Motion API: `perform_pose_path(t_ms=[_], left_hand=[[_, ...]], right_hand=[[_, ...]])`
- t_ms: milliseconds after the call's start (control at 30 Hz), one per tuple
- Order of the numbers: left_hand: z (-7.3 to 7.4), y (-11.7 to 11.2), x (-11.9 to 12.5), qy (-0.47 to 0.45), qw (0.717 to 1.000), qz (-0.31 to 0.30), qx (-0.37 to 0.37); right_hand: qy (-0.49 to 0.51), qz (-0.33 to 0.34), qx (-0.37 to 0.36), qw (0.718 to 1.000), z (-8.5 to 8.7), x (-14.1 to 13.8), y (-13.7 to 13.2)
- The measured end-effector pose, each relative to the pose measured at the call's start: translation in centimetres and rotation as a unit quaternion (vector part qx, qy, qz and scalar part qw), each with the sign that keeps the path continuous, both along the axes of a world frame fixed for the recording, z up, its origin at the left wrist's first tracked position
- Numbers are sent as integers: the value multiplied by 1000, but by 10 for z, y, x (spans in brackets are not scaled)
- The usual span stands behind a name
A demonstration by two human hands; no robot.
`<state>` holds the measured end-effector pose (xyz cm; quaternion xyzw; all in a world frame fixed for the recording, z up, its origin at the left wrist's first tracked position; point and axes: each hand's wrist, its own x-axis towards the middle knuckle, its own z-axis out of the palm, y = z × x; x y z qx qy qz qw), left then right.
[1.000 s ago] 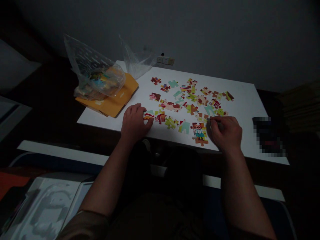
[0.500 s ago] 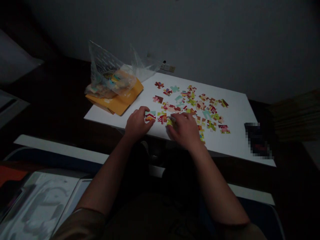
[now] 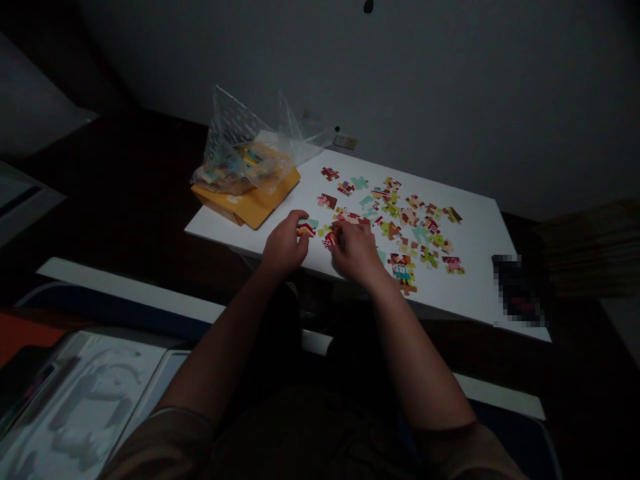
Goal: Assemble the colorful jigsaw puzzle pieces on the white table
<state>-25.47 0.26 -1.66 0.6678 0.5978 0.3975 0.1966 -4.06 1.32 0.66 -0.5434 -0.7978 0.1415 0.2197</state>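
My left hand [image 3: 284, 245] is at the near edge of the white table, thumb and forefinger closed around a jigsaw piece [image 3: 307, 228] with red, white and pale blue-green parts. Just to its right, my right hand [image 3: 357, 250] has its fingertips drawn together on a red barn jigsaw piece [image 3: 329, 239]; the hand covers part of this piece. A small gap separates the two pieces. Beside my right wrist lies a joined group of pieces [image 3: 402, 270] showing a figure in blue. Several loose jigsaw pieces [image 3: 390, 230] are spread beyond my right hand.
A yellow-orange box [image 3: 273, 200] with a clear plastic bag [image 3: 240, 127] on it stands at the table's left end. A dark blurred item [image 3: 517, 293] lies at the right end. The wall [image 3: 425, 100] rises behind the white table [image 3: 480, 280]. An open white moulded case [image 3: 95, 400] is at lower left.
My right hand has moved left, onto the red barn piece, uncovering the joined figure pieces. My left hand keeps its hold on its piece. The whole view has shifted slightly.
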Motion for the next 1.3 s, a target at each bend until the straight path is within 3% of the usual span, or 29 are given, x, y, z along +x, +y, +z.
perform_pose_path(t_ms=[133,233,333,533,667,767,967,1133,1200,1300], left_hand=[[0,2,-3,-23,1000,2,21],[-2,4,-6,-38,998,41,18],[-6,10,-9,-120,990,66,-10],[-11,23,-18,-396,914,24,-83],[-8,24,-24,-464,879,29,-107],[-6,21,-26,-480,870,31,-108],[-4,20,-25,-432,899,51,-61],[-6,11,-18,-395,912,102,-40],[-6,-2,-15,-302,945,124,-27],[-5,-25,-7,-90,989,116,32]], right_hand=[[-2,10,-4,1000,2,-5,0],[-30,34,7,999,4,-4,-1],[-49,88,-14,995,5,0,0],[-63,95,-24,993,5,6,12],[-61,114,-40,991,6,3,19],[-61,138,-34,988,10,5,22],[-43,159,-67,984,14,13,27],[-1,161,-22,987,15,14,25],[21,112,28,993,15,19,16],[68,-3,106,992,9,34,-5]])
